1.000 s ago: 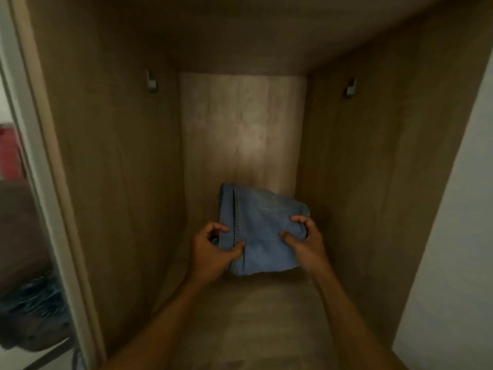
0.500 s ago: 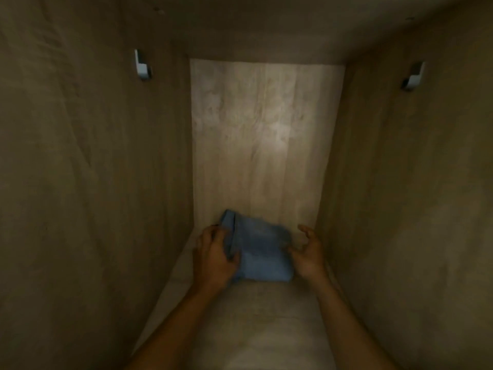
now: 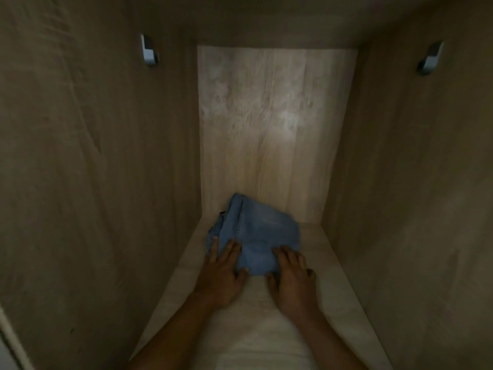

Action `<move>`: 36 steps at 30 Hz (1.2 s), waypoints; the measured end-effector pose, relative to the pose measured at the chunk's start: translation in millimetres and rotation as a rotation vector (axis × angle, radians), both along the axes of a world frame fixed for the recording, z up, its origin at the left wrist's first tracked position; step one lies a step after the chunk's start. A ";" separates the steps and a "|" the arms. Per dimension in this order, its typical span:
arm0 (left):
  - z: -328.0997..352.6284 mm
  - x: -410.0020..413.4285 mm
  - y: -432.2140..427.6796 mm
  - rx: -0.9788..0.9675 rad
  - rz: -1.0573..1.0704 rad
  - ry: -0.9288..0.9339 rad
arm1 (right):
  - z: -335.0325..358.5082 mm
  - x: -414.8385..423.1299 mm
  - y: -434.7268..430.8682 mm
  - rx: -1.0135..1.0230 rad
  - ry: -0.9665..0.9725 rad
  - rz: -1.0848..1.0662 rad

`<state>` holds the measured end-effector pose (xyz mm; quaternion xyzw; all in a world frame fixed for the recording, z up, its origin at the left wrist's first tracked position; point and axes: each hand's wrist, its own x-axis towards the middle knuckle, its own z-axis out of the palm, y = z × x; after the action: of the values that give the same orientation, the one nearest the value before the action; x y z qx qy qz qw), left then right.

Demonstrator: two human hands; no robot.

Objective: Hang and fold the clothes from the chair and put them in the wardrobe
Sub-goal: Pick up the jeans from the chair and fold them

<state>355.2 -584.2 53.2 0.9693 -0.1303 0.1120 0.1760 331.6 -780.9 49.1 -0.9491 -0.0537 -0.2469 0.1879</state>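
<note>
Both hands flat, fingers straight, left hand point(image 3: 222, 273) and right hand point(image 3: 292, 276) pressing the folded jeans point(image 3: 262, 236) down near the back of the wardrobe shelf point(image 3: 328, 265), and a careless withdrawal could drag that fold loose.

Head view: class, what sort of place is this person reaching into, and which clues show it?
Probably inside a wardrobe: close wood-grain walls on both sides, a metal bracket high on each, and folded jeans on the shelf, left hand and right hand resting on them.
</note>
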 end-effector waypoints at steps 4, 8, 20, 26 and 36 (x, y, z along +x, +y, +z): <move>-0.1 17.0 -11.3 0.018 -0.029 -0.002 | 1.1 8.2 -1.5 0.010 0.088 -0.103; 0.1 21.7 -14.3 0.006 -0.066 -0.023 | 3.5 15.5 -1.1 0.033 0.164 -0.119; -21.1 6.2 -13.3 -0.121 -0.051 -0.402 | 4.2 7.0 3.3 -0.086 0.024 -0.082; -15.3 -3.0 -11.6 -0.058 -0.064 -0.214 | 12.9 -9.9 8.0 -0.109 0.172 -0.096; -1.3 -122.1 13.8 0.051 -0.002 0.057 | 24.0 -112.0 30.6 -0.218 0.300 -0.097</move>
<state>233.0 -570.3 51.9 0.9762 -0.1290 0.0809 0.1548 219.6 -750.3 73.1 -0.9915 -0.0058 -0.1042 0.0779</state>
